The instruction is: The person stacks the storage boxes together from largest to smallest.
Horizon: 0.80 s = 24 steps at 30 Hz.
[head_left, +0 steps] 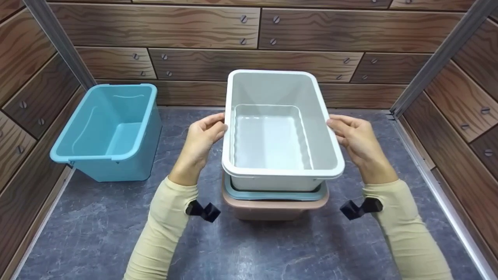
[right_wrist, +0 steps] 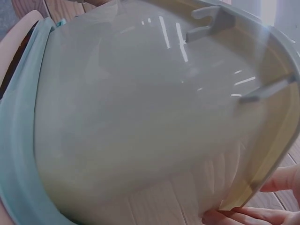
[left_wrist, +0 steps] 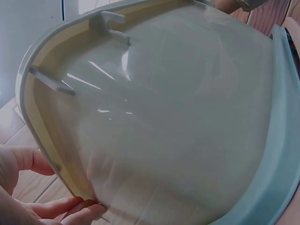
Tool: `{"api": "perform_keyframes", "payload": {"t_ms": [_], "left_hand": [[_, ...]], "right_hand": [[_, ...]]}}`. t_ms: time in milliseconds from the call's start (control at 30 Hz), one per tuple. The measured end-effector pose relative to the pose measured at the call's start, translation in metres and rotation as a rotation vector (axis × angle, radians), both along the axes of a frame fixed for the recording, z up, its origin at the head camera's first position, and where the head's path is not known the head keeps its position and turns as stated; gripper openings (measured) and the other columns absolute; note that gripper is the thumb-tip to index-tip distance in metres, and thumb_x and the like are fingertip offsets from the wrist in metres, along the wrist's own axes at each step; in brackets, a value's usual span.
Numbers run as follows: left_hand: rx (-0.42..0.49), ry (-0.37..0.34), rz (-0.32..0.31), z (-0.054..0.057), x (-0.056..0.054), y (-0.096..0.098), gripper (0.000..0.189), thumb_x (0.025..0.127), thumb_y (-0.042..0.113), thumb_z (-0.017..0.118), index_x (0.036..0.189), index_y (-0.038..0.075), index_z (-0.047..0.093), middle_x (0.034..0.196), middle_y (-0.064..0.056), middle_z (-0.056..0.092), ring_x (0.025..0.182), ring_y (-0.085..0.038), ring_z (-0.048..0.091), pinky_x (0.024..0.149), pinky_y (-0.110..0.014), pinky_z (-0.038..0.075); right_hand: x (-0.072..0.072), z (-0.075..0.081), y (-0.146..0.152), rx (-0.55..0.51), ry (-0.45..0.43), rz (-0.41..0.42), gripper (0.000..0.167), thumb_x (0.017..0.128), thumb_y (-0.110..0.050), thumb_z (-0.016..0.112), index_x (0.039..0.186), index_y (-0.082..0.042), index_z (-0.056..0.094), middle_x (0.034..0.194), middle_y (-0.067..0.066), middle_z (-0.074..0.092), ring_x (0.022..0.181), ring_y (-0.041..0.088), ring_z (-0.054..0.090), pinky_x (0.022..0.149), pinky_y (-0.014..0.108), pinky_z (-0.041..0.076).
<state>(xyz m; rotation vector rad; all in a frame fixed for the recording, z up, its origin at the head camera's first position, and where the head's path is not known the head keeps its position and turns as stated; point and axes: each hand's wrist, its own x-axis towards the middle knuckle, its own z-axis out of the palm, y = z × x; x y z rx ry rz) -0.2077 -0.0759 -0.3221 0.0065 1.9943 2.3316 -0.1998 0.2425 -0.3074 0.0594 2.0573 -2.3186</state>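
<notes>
A pale grey-white plastic bin (head_left: 286, 172) sits at the top of a stack in the middle of the head view, its inside bare. My left hand (head_left: 200, 136) pinches its left rim, thumb on the outside and fingertips under the lip. On the opposite rim my right hand (head_left: 355, 140) does the same. Beneath it shows the rim of a blue-grey bin (head_left: 277, 195), which sits inside a brownish-pink bin (head_left: 268, 213). Both wrist views show the white bin's smooth side (left_wrist: 178, 103) rising out of the blue-grey rim; its lower part is hidden inside.
A turquoise bin (head_left: 116, 167) stands apart at the left on the dark grey floor (head_left: 249, 252). Wood-patterned walls (head_left: 202, 27) close off the back and both sides. Metal posts (head_left: 435, 58) run up the back corners.
</notes>
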Motion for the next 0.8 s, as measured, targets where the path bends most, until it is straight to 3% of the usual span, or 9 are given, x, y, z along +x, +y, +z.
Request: {"api": "perform_keyframes", "payload": {"t_ms": [800], "left_hand": [[-0.036,-0.028,-0.001,-0.0100,-0.0014,0.0019,0.047,0.088,0.002,0.050,0.133,-0.009,0.050,0.135,-0.026,0.054,0.114,-0.021,0.056,0.110,-0.039,0.045]], "right_hand": [[0.0003,-0.0085,0.0052,0.063,-0.031,-0.007,0.021,0.092,-0.008,0.061,0.082,-0.023,0.071,0.079,-0.010,0.073,0.075,0.002,0.070,0.072,0.014,0.058]]}}
